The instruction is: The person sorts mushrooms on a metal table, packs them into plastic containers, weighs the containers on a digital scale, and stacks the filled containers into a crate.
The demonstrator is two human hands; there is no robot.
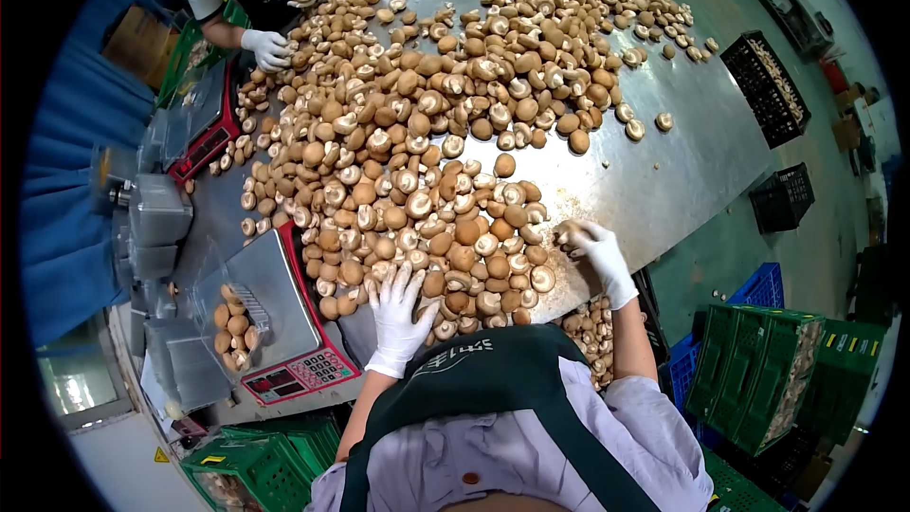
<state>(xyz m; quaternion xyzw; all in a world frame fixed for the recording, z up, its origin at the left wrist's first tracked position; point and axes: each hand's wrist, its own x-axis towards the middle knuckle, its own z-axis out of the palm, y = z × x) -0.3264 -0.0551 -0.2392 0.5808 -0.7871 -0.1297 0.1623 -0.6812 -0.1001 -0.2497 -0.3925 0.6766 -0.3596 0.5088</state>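
Note:
A broad heap of brown-capped mushrooms (398, 133) covers much of the metal table (682, 152). My left hand (398, 322), in a white glove, lies with fingers spread on the near edge of the heap, touching mushrooms. To the right, my gloved right hand (603, 261) has its fingers closed round a mushroom (567, 233), partly hidden by them. Beside my left hand stands a red-framed scale (299, 374). On it rests a clear plastic tray (254, 308) with several mushrooms inside.
Across the table a co-worker's gloved hands (267, 49) handle mushrooms near a second scale (204, 147). Stacked clear trays (161, 218) stand at the left. A crate of mushrooms (599, 346) sits below the table's near edge. Green crates (758, 370) and black crates (766, 85) line the right.

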